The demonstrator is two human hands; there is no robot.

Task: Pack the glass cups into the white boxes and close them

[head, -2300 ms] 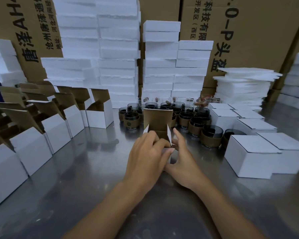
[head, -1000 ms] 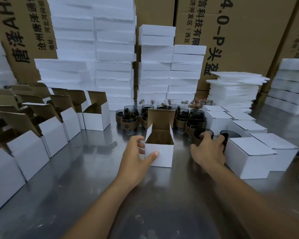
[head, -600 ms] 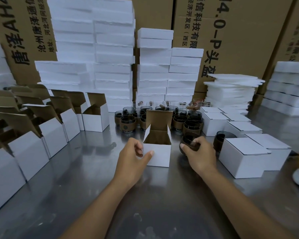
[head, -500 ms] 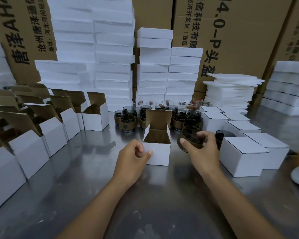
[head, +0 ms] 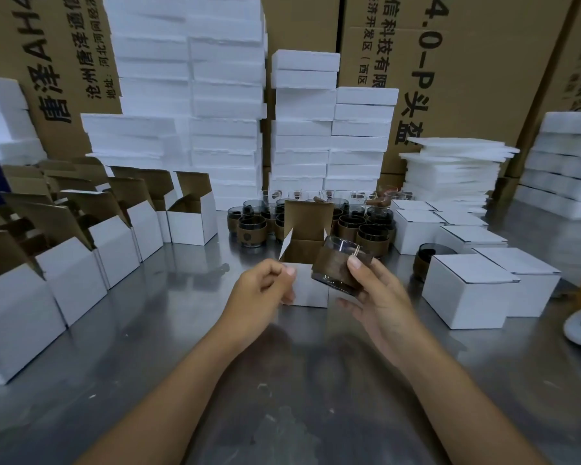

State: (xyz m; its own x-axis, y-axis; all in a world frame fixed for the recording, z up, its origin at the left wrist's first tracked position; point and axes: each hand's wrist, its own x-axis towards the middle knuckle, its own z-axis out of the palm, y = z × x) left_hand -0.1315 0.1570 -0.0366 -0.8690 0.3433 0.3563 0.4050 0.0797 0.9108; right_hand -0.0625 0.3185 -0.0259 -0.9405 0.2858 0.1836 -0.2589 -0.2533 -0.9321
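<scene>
**Bringing a glass cup to the open white box**

The right hand (head: 376, 297) grips a glass cup (head: 339, 263) with a brown sleeve and holds it tilted, just at the right edge of the open white box (head: 307, 292). The left hand (head: 260, 290) pinches the front left corner of this box and steadies it on the metal table (head: 282, 380). I judge the step is loading. Next, the cup needs to be turned upright and lowered between the side flaps; then the raised lid (head: 307, 221) can fold down.
</scene>
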